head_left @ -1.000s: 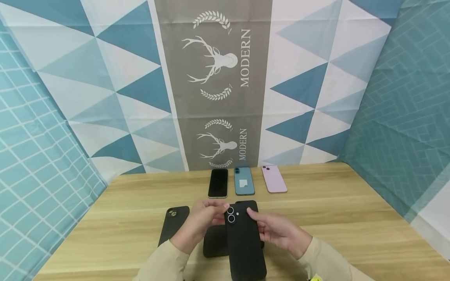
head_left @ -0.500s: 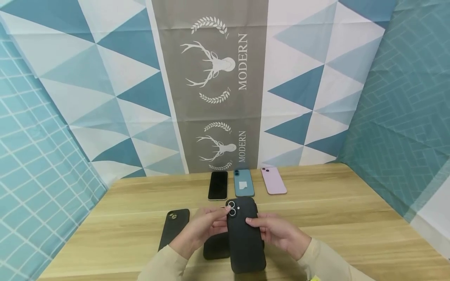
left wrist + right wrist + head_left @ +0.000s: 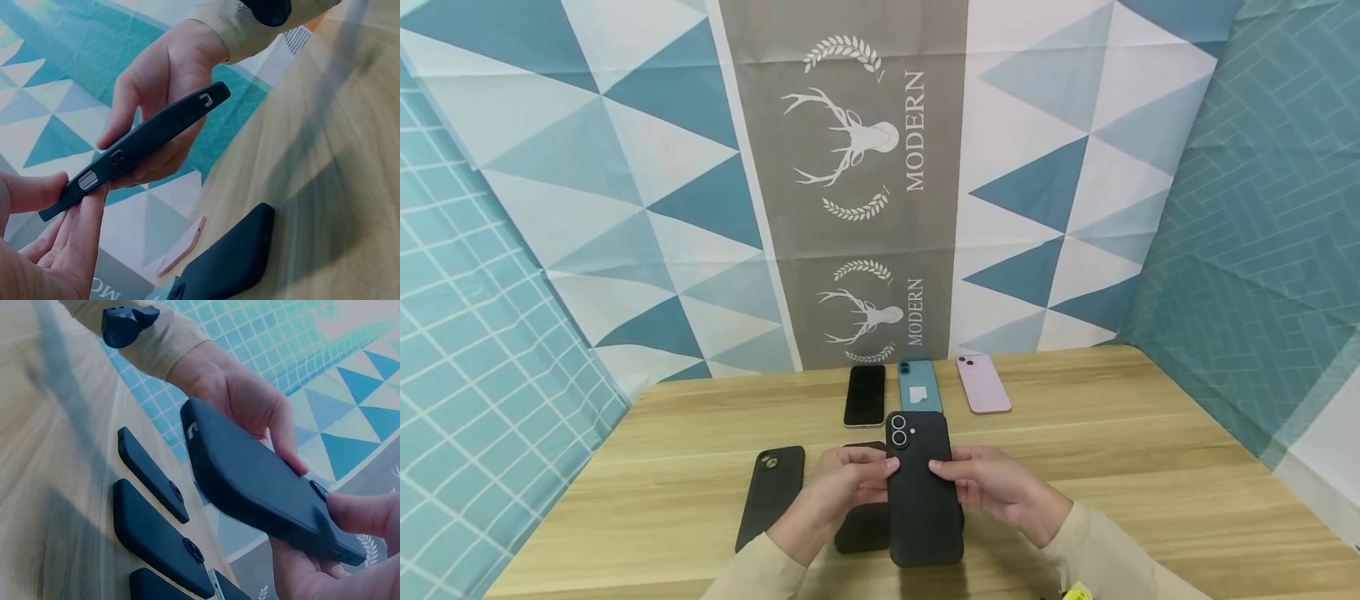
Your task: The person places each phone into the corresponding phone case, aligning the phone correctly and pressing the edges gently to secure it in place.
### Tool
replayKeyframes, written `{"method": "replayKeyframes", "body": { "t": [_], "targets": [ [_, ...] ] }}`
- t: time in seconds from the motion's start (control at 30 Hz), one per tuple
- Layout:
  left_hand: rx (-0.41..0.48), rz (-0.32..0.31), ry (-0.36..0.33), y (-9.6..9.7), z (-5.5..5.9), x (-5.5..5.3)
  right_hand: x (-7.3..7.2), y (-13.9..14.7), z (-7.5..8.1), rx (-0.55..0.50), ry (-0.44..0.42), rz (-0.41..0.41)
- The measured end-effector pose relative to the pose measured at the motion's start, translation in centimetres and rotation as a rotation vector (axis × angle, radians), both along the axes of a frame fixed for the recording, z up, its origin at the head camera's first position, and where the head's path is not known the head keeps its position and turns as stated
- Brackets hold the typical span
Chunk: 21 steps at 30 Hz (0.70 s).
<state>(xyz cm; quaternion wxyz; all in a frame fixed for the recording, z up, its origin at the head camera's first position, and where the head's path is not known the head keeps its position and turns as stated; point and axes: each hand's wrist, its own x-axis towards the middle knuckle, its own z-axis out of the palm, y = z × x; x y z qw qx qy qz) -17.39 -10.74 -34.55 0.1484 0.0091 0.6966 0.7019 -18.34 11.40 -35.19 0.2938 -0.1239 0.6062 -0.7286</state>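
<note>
A phone in a black case (image 3: 927, 508) is held up above the table between both hands, its back with two ringed lenses facing me. My left hand (image 3: 852, 483) grips its left edge, thumb (image 3: 891, 465) just below the lenses. Opposite, my right hand (image 3: 1003, 492) holds the right edge with the thumb on the back. Metal buttons show through the case's side cutouts in the left wrist view. On the table lie a black phone case (image 3: 772, 496) at left and another black case (image 3: 861, 529) partly behind the held phone. A further dark case is mostly hidden behind it.
Along the table's back edge lie a dark-screened phone (image 3: 866, 396), a blue phone (image 3: 919, 385) with a white label, and a pink phone (image 3: 984, 384). Patterned cloth (image 3: 850, 208) hangs right behind them. The wooden table (image 3: 1112, 417) stretches to both sides.
The cased phone has risen and straightened, now overlapping the blue phone's lower end. My left thumb has slid from beside the lenses down to the left edge. The right hand keeps its grip.
</note>
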Motion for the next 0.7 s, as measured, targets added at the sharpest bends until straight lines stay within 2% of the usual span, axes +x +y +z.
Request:
{"method": "replayKeyframes", "body": {
  "t": [0.2, 0.4, 0.57, 0.7],
  "targets": [
    [0.064, 0.031, 0.002, -0.3, 0.2, -0.4, 0.6, 0.1, -0.2, -0.018, 0.002, 0.041],
    [0.153, 0.016, -0.051, -0.2, -0.6, -0.3, 0.9, -0.1, -0.6, 0.014, -0.01, -0.011],
    [0.13, 0.005, -0.046, -0.3, -0.9, 0.1, 0.7, -0.1, -0.8, 0.025, -0.02, -0.036],
    [0.092, -0.036, -0.058, 0.0, -0.8, 0.5, 0.3, -0.1, -0.8, 0.012, -0.014, -0.057]
  ]
}}
